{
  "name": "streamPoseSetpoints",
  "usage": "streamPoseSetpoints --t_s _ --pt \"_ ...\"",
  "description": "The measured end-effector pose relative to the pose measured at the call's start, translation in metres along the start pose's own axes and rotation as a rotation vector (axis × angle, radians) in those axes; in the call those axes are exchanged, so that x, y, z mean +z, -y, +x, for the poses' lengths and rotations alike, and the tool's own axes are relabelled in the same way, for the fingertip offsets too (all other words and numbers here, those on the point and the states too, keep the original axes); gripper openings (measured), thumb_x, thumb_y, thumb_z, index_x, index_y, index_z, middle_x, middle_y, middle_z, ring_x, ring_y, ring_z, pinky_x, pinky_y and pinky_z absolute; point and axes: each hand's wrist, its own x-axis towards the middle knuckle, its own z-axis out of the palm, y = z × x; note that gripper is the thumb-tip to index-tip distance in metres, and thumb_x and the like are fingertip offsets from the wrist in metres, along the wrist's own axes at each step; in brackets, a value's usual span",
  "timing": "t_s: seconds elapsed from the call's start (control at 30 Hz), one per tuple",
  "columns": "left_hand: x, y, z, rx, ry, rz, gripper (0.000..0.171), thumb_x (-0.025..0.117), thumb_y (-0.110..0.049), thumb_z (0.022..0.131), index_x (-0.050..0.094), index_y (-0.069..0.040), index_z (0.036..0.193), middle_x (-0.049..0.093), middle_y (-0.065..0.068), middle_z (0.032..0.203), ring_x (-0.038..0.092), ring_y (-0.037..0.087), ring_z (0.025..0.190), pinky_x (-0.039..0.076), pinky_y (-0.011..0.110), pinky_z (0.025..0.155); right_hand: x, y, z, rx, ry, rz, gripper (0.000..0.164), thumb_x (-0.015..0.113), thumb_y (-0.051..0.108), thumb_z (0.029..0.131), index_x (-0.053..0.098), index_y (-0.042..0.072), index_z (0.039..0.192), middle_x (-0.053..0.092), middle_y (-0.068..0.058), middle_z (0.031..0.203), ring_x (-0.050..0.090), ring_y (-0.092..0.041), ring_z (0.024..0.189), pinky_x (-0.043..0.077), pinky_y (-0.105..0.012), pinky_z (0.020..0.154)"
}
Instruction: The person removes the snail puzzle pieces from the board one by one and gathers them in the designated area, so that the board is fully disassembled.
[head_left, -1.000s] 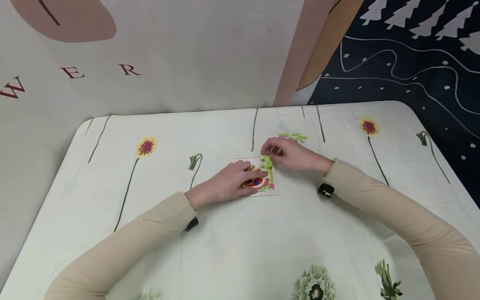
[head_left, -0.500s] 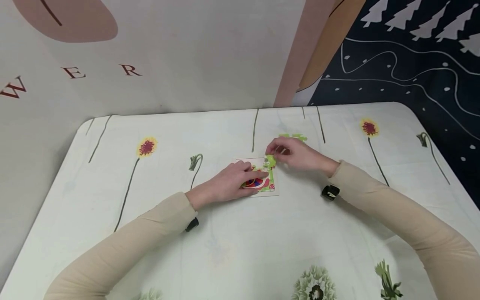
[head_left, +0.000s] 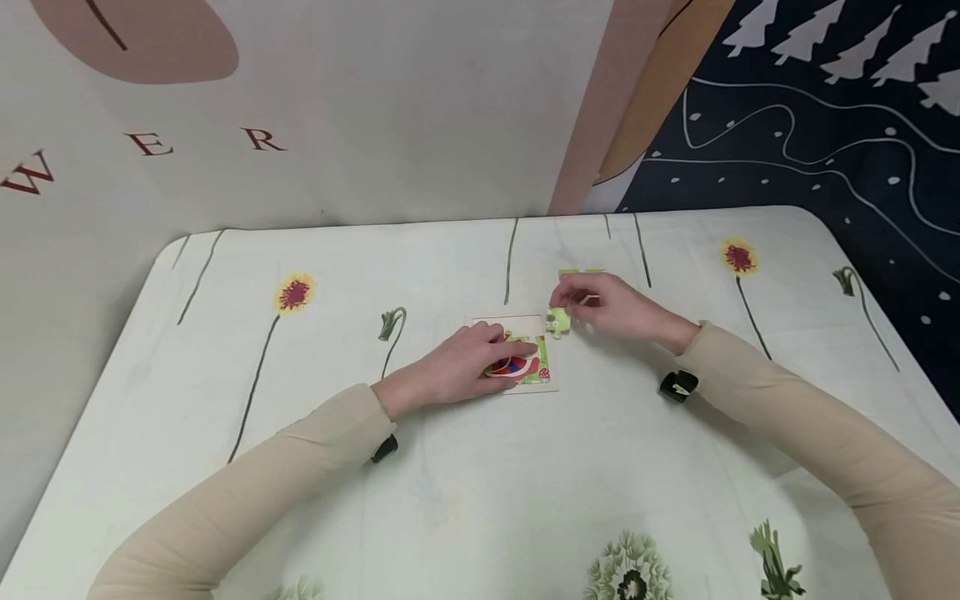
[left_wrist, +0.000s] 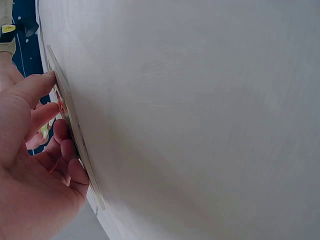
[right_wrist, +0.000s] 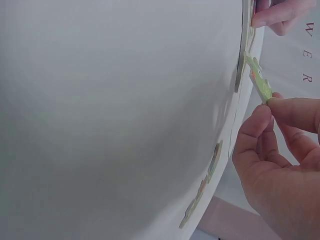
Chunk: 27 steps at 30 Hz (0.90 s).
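Observation:
On the table lies a square jigsaw puzzle board (head_left: 552, 379) with a pale frame. Colourful pieces fill its lower part, showing a red and blue snail-like picture. My left hand (head_left: 465, 362) rests on the board, its fingertips pressing from above and partly covering the picture. Between thumb and fingers my right hand (head_left: 611, 307) pinches a light green puzzle piece (head_left: 557, 322) with printed eyes. That piece is held tilted just off the board's upper right corner, clear of it. In the right wrist view, the green piece (right_wrist: 260, 80) points toward the board's edge (right_wrist: 243, 50).
Several more puzzle pieces (head_left: 570, 272) lie behind my right hand, mostly hidden by it; in the right wrist view these loose pieces (right_wrist: 202, 185) lie flat. A flower-printed white cloth (head_left: 465, 500) covers the table, and a printed wall hanging (head_left: 412, 108) stands behind.
My right hand has lifted the green piece off the board's upper right and carried it to the right, turning it. The left hand has stayed in place.

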Motion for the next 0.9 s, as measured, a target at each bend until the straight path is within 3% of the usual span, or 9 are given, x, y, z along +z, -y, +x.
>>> streamPoseSetpoints --t_s 0.53,0.9 --pt "0.001 -0.002 0.000 -0.009 0.010 0.017 0.047 0.068 -0.028 0.091 0.058 -0.017 0.136 0.046 0.000 0.085 0.041 0.016 0.078 0.034 0.029 0.070 -0.023 -0.011 -0.019 0.073 -0.071 -0.029 0.019 0.054 -0.005 0.095 0.067 0.000 0.107 0.065 -0.012 0.106 0.054 -0.022 0.094 0.044 -0.027 0.084" --pt "0.001 -0.002 0.000 -0.030 0.034 0.021 0.059 0.074 -0.038 0.085 0.056 -0.018 0.137 0.047 0.000 0.092 0.043 0.017 0.083 0.036 0.031 0.076 -0.039 -0.021 -0.028 0.116 -0.151 -0.054 0.019 0.053 -0.005 0.094 0.068 -0.001 0.106 0.065 -0.014 0.108 0.054 -0.022 0.093 0.042 -0.023 0.081"
